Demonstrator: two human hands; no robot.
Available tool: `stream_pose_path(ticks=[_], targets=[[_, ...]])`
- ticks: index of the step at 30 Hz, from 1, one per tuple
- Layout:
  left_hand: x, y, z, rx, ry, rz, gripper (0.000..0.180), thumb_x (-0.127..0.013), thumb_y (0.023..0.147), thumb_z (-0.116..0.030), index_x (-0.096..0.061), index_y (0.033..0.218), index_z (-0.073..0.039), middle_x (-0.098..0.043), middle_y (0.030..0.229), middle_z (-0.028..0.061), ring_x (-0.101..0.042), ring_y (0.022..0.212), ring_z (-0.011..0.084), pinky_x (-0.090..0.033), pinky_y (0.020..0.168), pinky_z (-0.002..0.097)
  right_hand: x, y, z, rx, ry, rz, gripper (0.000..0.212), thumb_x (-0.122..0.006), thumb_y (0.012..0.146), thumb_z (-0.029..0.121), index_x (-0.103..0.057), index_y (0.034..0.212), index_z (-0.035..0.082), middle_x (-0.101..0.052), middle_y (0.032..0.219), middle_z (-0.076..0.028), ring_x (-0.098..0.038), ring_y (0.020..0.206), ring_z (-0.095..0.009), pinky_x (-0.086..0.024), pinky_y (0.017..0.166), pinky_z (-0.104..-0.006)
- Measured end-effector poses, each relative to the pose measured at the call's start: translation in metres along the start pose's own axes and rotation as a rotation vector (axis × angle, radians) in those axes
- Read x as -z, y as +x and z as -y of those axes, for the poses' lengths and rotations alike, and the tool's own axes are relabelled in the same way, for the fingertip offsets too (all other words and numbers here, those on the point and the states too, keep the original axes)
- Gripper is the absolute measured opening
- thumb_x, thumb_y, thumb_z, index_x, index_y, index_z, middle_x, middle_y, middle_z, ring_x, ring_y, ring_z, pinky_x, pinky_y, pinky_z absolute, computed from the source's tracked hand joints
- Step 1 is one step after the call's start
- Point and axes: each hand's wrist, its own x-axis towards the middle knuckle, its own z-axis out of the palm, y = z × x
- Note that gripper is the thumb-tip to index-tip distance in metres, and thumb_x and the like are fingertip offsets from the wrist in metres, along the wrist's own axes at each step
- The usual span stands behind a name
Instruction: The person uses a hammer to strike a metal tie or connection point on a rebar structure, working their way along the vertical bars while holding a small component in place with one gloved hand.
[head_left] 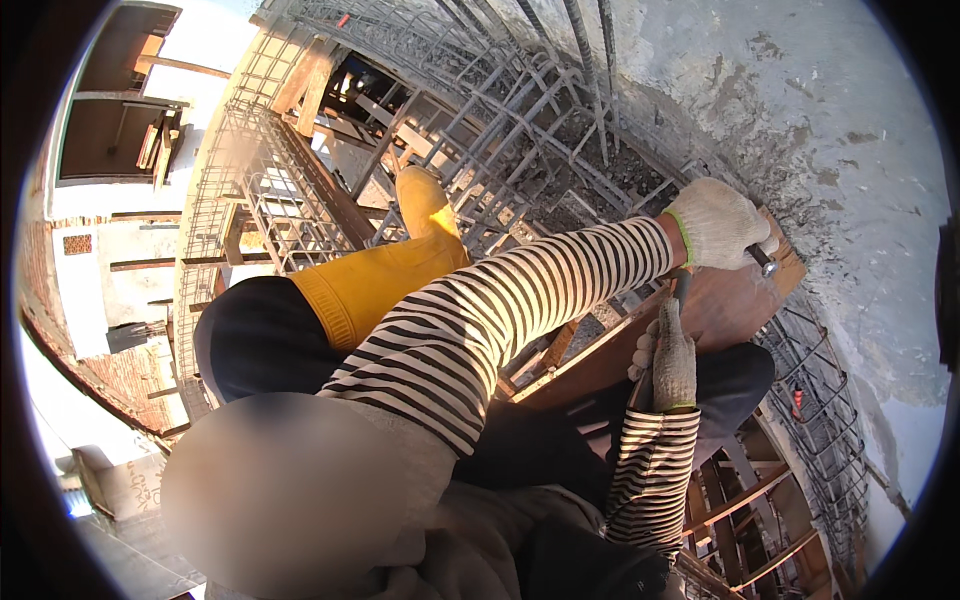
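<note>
My left arm, in a black-and-white striped sleeve, reaches across to the upper right. The left hand, in a pale knit work glove, is closed around a metal piece with a round end; the rest of it is hidden in the fist. Below it my right hand, gloved alike, wraps round a dark rod-like tool handle that points up toward the left wrist. The tool's upper end is partly hidden. Both hands are over a brown wooden board slanting beside the concrete wall.
A lattice of steel rebar spreads ahead, with upright bars rising by the wall. More rebar lies at the right. My yellow rubber boot is at the left. Wooden beams cross an opening at the lower right.
</note>
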Motion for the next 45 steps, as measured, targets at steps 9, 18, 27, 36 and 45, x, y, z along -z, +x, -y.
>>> stream_pose_path(ticks=[9, 18, 27, 36, 45], targets=[[-0.004, -0.009, 0.018, 0.154, -0.012, -0.195, 0.023, -0.074, 0.083, -0.031, -0.073, 0.096, -0.012, -0.071, 0.096, 0.0107, -0.071, 0.095, 0.0323, -0.056, 0.083, 0.0463, 0.0, -0.001, -0.001, 0.022, 0.021, 0.029, 0.046, -0.062, 0.101, 0.057, -0.056, 0.091, 0.013, -0.05, 0.065, 0.001, -0.048, 0.047, -0.013, -0.045, 0.042, -0.0306], [-0.003, -0.015, 0.017, 0.066, 0.009, -0.224, 0.025, -0.078, 0.081, -0.029, -0.071, 0.095, -0.01, -0.071, 0.097, 0.0105, -0.071, 0.094, 0.0323, -0.056, 0.083, 0.0456, -0.008, -0.015, 0.006, 0.072, 0.068, 0.058, 0.038, -0.062, 0.104, 0.05, -0.054, 0.089, 0.016, -0.041, 0.06, 0.006, -0.041, 0.043, -0.01, -0.04, 0.04, -0.0282], [0.003, -0.013, 0.017, 0.118, 0.047, -0.116, 0.023, -0.081, 0.078, -0.026, -0.069, 0.09, -0.01, -0.07, 0.096, 0.0097, -0.071, 0.093, 0.0319, -0.057, 0.081, 0.0457, -0.012, -0.016, 0.009, 0.07, 0.005, 0.009, 0.035, -0.064, 0.104, 0.045, -0.051, 0.086, 0.018, -0.041, 0.059, 0.006, -0.04, 0.042, -0.008, -0.039, 0.039, -0.0282], [0.004, 0.008, 0.019, 0.193, 0.002, -0.159, 0.024, -0.079, 0.079, -0.029, -0.072, 0.094, -0.012, -0.07, 0.096, 0.0097, -0.071, 0.094, 0.0311, -0.057, 0.08, 0.0463, -0.009, -0.026, 0.004, 0.263, 0.131, 0.036, 0.03, -0.07, 0.101, 0.032, -0.049, 0.097, 0.011, -0.042, 0.061, 0.003, -0.04, 0.042, -0.01, -0.037, 0.039, -0.0295], [-0.023, 0.008, 0.008, 0.065, 0.047, -0.195, 0.024, -0.081, 0.079, -0.03, -0.071, 0.091, -0.011, -0.068, 0.088, 0.0119, -0.071, 0.087, 0.0319, -0.056, 0.077, 0.0461, -0.002, -0.035, 0.004, 0.416, 0.272, -0.012, 0.028, -0.07, 0.101, 0.024, -0.046, 0.097, 0.011, -0.039, 0.059, 0.003, -0.038, 0.042, -0.01, -0.035, 0.039, -0.0299]])
